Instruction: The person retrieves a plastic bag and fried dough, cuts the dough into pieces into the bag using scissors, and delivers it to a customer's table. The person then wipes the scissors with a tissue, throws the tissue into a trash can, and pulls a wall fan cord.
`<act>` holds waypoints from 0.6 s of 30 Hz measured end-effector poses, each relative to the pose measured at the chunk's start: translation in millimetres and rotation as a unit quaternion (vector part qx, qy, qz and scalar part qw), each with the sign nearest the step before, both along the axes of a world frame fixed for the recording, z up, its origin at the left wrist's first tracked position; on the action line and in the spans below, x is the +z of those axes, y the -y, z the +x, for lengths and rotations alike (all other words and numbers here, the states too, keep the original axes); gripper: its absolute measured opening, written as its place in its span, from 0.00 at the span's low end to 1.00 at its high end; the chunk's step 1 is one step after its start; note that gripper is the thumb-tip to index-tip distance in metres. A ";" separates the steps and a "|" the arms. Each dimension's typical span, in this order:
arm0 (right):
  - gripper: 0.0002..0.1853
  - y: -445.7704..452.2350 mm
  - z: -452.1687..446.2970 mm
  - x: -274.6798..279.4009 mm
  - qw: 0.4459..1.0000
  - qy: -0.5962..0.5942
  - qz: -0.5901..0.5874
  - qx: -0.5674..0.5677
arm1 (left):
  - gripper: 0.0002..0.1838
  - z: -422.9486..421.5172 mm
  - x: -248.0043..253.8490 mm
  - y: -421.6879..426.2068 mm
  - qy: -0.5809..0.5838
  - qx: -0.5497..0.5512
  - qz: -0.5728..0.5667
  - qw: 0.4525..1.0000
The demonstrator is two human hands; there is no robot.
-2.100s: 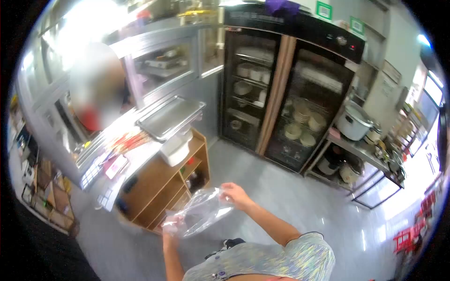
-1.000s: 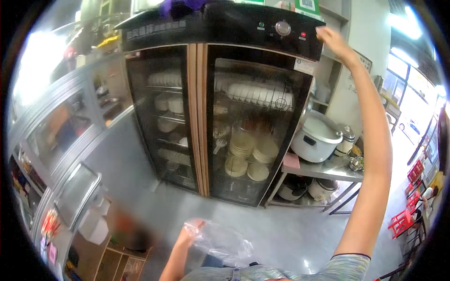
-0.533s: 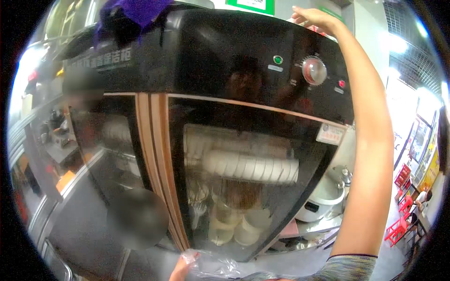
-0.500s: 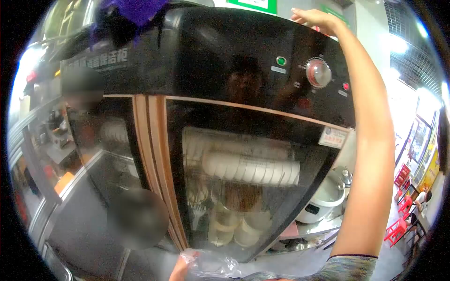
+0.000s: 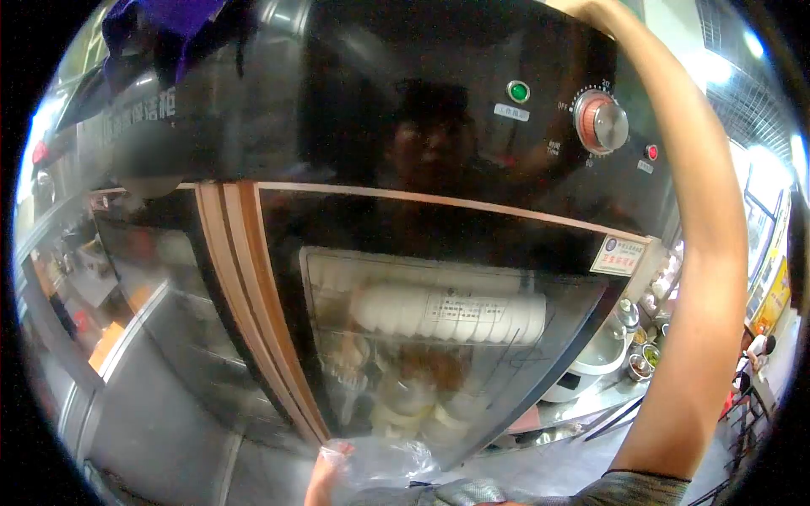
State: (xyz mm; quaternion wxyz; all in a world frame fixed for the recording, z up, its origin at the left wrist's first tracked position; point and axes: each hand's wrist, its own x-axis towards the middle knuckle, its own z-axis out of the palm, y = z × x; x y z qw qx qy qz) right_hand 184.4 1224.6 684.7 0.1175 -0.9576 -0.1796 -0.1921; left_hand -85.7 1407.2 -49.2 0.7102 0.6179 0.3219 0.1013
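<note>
Close in front stands a black glass-doored cabinet (image 5: pixel 380 110) with a round dial (image 5: pixel 601 123). My right arm is raised along its right side, and my right hand (image 5: pixel 582 7) is at the cabinet's top edge, cut off by the frame, its fingers hidden. Low down, my left hand (image 5: pixel 331 462) is closed on a clear plastic bag (image 5: pixel 388 460), which hangs crumpled to its right. Behind the right door, a row of white bowls (image 5: pixel 447 314) lies on a rack above more stacked dishes.
A purple cloth (image 5: pixel 173 25) hangs over the cabinet's top left. On the right, a metal table (image 5: pixel 582 411) holds a large white pot (image 5: pixel 582 375) and small bowls of food (image 5: pixel 645 358). A metal-framed partition (image 5: pixel 135 329) is at the left. A person (image 5: pixel 762 346) is at the far right.
The view has moved closer to the cabinet and tilted. My right hand has shifted up, mostly out of frame; earlier it reached up from the bag. My left hand still holds the bag.
</note>
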 end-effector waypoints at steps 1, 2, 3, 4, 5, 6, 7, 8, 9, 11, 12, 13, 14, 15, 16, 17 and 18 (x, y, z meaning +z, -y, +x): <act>0.20 -1.4 -1.2 1.1 1.000 -0.002 0.000 -0.013 | 0.11 -1.1 -3.1 -1.2 -0.015 -0.021 0.033 0.999; 0.19 -2.2 -1.1 2.6 1.000 -0.003 0.001 -0.025 | 0.11 -0.4 -7.5 -4.1 -0.031 -0.041 0.066 0.996; 0.19 -4.0 -1.3 3.4 0.999 -0.005 0.001 -0.037 | 0.11 -1.9 -9.4 -2.9 -0.032 -0.042 0.071 0.996; 0.18 -5.2 -2.6 5.0 0.999 -0.005 0.001 -0.047 | 0.11 -3.4 -11.4 -1.6 -0.033 -0.044 0.076 0.996; 0.17 -6.1 -4.2 6.4 0.998 -0.004 0.002 -0.055 | 0.11 -3.8 -12.1 0.5 -0.017 -0.027 0.056 0.998; 0.17 -6.6 -5.7 7.4 0.998 -0.006 0.002 -0.066 | 0.10 -4.8 -10.4 3.3 -0.003 -0.011 0.036 0.999; 0.16 -7.1 -6.9 8.5 0.997 -0.008 0.000 -0.074 | 0.10 -7.1 -7.2 7.2 0.001 0.002 0.013 1.000; 0.16 -7.8 -8.2 10.1 0.997 -0.009 0.000 -0.082 | 0.10 -9.7 -2.1 11.7 0.005 0.016 -0.010 1.000; 0.16 -8.4 -10.2 11.3 0.996 -0.012 0.000 -0.088 | 0.10 -11.9 2.8 15.6 0.009 0.032 -0.033 0.999; 0.15 -8.8 -13.6 12.5 0.995 -0.019 -0.003 -0.099 | 0.11 -14.0 3.2 18.2 -0.015 0.003 0.048 0.999; 0.15 -9.0 -16.6 11.7 0.994 -0.026 -0.006 -0.103 | 0.12 -15.9 1.2 19.9 -0.029 -0.012 0.088 0.996; 0.15 -7.8 -17.5 7.6 0.993 -0.034 -0.008 -0.114 | 0.13 -18.3 -1.5 21.3 -0.005 -0.013 0.153 0.988; 0.16 -7.8 -21.0 6.6 0.992 -0.040 -0.011 -0.117 | 0.13 -21.1 -9.9 22.1 -0.015 -0.010 0.142 0.990; 0.16 -7.4 -26.2 6.2 0.992 -0.047 -0.017 -0.117 | 0.13 -22.7 -19.6 21.5 -0.023 -0.005 0.132 0.991; 0.16 -5.6 -32.3 4.6 0.992 -0.052 -0.021 -0.115 | 0.13 -25.1 -28.9 21.5 -0.030 -0.001 0.122 0.992; 0.18 -2.4 -39.1 2.5 0.992 -0.057 -0.031 -0.104 | 0.10 -30.9 -37.5 24.7 -0.001 0.012 0.098 0.995; 0.20 0.8 -42.3 0.6 0.993 -0.063 -0.041 -0.095 | 0.09 -36.7 -46.2 27.8 0.029 0.024 0.073 0.997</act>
